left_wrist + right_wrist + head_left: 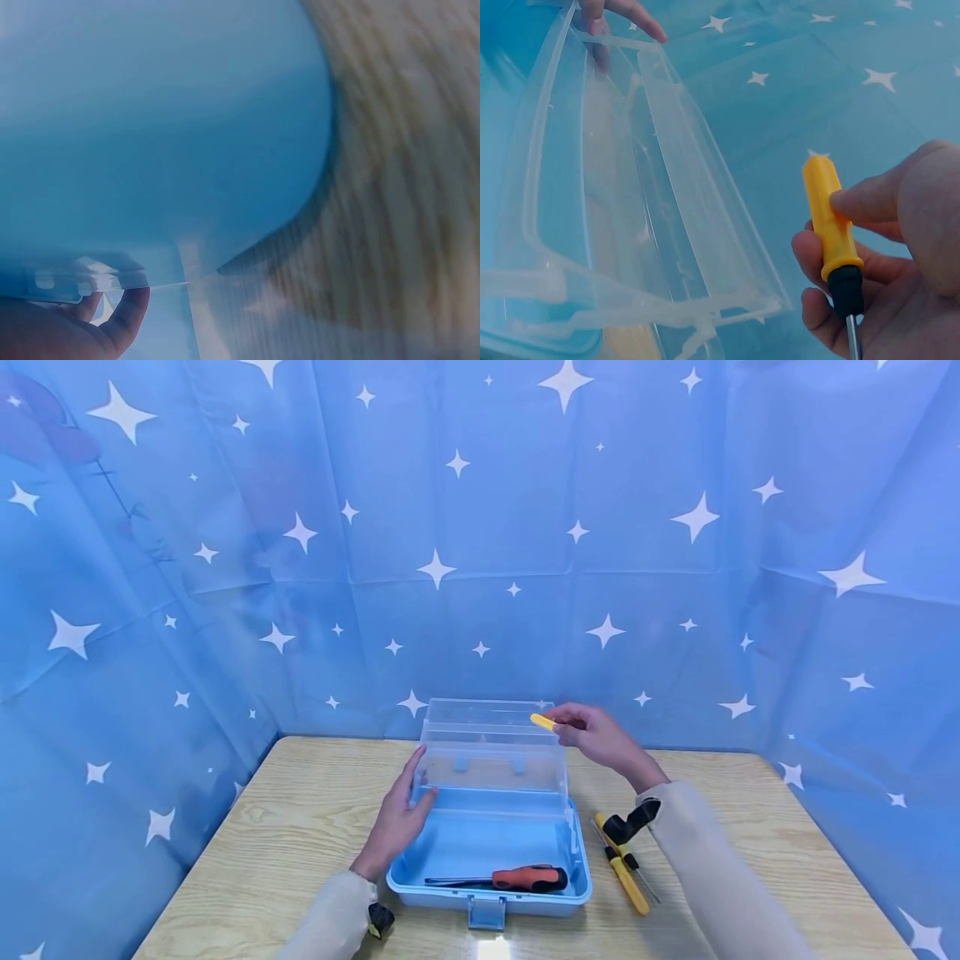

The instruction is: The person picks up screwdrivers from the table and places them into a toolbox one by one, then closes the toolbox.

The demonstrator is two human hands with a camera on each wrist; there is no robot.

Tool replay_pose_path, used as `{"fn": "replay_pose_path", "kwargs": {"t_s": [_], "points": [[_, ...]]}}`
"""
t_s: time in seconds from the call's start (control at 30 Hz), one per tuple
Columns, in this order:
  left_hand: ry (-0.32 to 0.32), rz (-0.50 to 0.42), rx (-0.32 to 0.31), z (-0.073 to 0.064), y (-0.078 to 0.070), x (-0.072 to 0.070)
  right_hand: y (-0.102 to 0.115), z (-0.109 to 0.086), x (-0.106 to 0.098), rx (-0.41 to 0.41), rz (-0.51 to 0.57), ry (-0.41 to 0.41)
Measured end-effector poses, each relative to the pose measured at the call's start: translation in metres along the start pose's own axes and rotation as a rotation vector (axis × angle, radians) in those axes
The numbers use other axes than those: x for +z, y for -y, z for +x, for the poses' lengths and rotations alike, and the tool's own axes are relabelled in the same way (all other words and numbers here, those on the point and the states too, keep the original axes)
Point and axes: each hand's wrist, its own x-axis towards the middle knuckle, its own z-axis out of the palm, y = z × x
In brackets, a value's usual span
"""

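Observation:
A light-blue toolbox [491,839] stands on the table with its clear plastic lid [487,764] swung up at the back. My left hand [401,818] holds the lid's left edge, thumb on the inner side and fingers along the outside. Above the lid's right edge, my right hand [600,742] pinches a small screwdriver [829,214] by its yellow handle. The black collar and part of the metal shaft show below the handle in the right wrist view. Inside the box, near its front wall, lies a screwdriver with an orange and black handle [525,878].
Two more yellow-handled screwdrivers lie crossed right of the box, under the right forearm; one handle [628,887] points to the front. A latch [487,912] hangs at the box's front. Behind the wooden table [300,827] hangs a blue star-patterned curtain [495,527].

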Motion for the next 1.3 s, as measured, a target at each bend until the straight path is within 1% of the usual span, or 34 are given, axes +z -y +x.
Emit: {"fn": "replay_pose_path", "kwargs": {"t_s": [0.17,0.37,0.53,0.63,0.73,0.93,1.1,1.3], "points": [[0.0,-0.004,0.002,0.0,0.0,0.0,0.003,0.009,0.005,-0.026,-0.031,0.008],[0.0,-0.005,0.007,0.0,0.0,0.0,0.007,0.018,0.011,-0.041,-0.02,0.028],[0.005,-0.015,-0.009,0.001,0.0,0.0,0.01,0.024,0.017,-0.05,-0.023,0.052],[0.006,-0.015,-0.015,0.001,0.0,0.0,0.013,0.028,0.021,-0.041,-0.029,0.059],[0.004,-0.011,-0.019,0.002,0.001,-0.001,0.015,0.031,0.024,-0.055,-0.041,0.069],[0.005,-0.006,-0.025,0.001,0.001,0.0,0.02,0.036,0.031,-0.062,-0.068,0.078],[0.003,0.0,-0.024,0.002,0.001,0.0,0.021,0.04,0.037,-0.081,-0.087,0.098],[-0.001,0.006,-0.011,0.002,0.001,0.0,0.02,0.045,0.044,-0.087,-0.112,0.099]]}}
